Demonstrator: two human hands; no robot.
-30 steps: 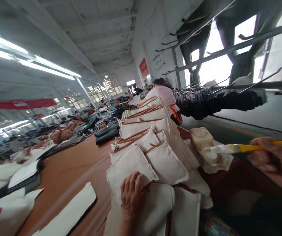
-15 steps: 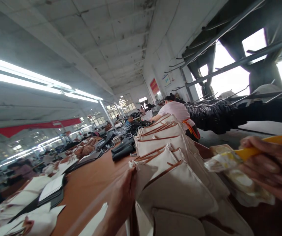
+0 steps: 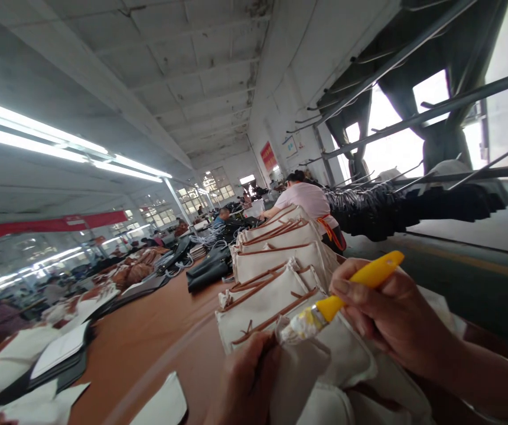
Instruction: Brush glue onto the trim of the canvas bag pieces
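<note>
The right hand [image 3: 384, 313] clamps one yellow-handled, white-smeared brush [image 3: 330, 306] at the edge of one cream fabric piece [image 3: 298, 369], which the left hand [image 3: 247, 375] pinches before one pile of brown-trimmed cream pieces [image 3: 276, 260].

The left grip [image 3: 251, 375] is at the edge of a pouch [image 3: 300, 366] that lies to its right. The right grip [image 3: 380, 307] is above and to the right of the left one, around the handle of a brush [image 3: 325, 310], whose bristle end points left and sits just beside the left grip's fingertips. A row of stacked pouches [image 3: 276, 260] runs ahead of both grips on the table [image 3: 147, 330]. Left of the left grip lies a loose panel [image 3: 163, 401]; farther left, a pile of panels [image 3: 61, 351]. A bag [image 3: 209, 271] lies ahead and left of the left grip, beside the row. Beyond the row, ahead of the right grip, is a co-worker [image 3: 307, 200]; a rack [image 3: 479, 97] stands ahead and to the right.
</note>
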